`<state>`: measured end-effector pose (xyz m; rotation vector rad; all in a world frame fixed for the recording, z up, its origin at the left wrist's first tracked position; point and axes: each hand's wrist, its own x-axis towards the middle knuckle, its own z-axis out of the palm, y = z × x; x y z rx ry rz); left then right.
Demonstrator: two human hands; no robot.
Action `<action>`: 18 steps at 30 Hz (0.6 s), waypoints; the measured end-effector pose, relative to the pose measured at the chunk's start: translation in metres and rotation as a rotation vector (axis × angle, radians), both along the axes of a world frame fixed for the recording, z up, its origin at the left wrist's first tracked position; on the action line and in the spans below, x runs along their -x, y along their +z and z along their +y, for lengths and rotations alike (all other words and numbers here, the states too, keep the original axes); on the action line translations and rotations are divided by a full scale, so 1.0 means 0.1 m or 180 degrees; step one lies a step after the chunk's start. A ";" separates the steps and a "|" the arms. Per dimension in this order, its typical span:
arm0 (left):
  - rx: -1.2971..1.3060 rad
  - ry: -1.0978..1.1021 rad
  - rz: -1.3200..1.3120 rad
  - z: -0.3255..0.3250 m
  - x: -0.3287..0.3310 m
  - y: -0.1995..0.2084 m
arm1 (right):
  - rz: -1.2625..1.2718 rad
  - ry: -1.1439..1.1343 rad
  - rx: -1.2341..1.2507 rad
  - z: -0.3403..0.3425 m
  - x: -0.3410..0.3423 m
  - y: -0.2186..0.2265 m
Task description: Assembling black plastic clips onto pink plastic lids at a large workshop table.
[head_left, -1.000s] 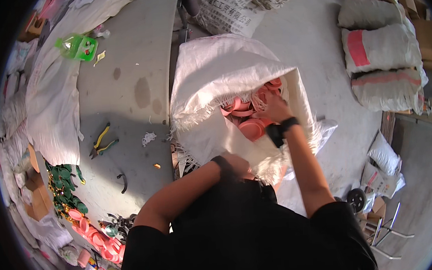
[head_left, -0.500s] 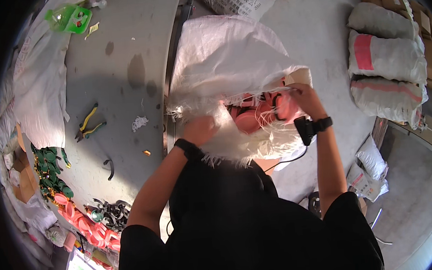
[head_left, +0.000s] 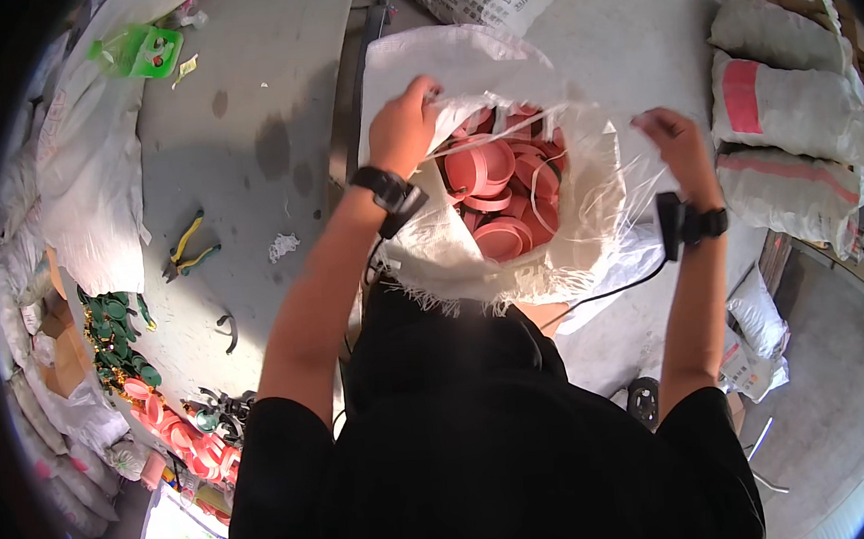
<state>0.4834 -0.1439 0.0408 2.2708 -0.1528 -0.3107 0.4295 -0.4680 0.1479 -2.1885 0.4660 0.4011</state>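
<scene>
Apart, either side of an open white sack [head_left: 595,188] of pink pieces [head_left: 483,169], left hand [head_left: 402,131] with curled fingers, right hand [head_left: 686,155] with narrowed fingers, any hold unclear.

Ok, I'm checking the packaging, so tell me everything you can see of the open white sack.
The sack looks like off-white woven plastic, frayed around its mouth, with loose threads trailing. It is just right of the grey table, opening upward, its rim uneven, pink round parts showing inside. Its underside is hidden. The left hand is at its far left rim, grip unclear; the right hand is off its right side, with pale, blurred strands between.
</scene>
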 end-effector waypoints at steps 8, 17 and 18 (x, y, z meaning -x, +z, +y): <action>0.1102 -0.0782 -0.0207 -0.56 -1.79 0.51 | -0.0852 0.0220 0.0813 -1.20 -1.56 -0.37; 0.0594 -0.1354 -0.1275 -0.80 -0.78 0.95 | -0.2344 0.0243 0.2364 -0.05 -0.54 -0.32; 0.0701 -0.1706 -0.0440 -0.83 -0.45 0.96 | -0.2289 0.0180 0.1152 0.15 -0.30 -0.27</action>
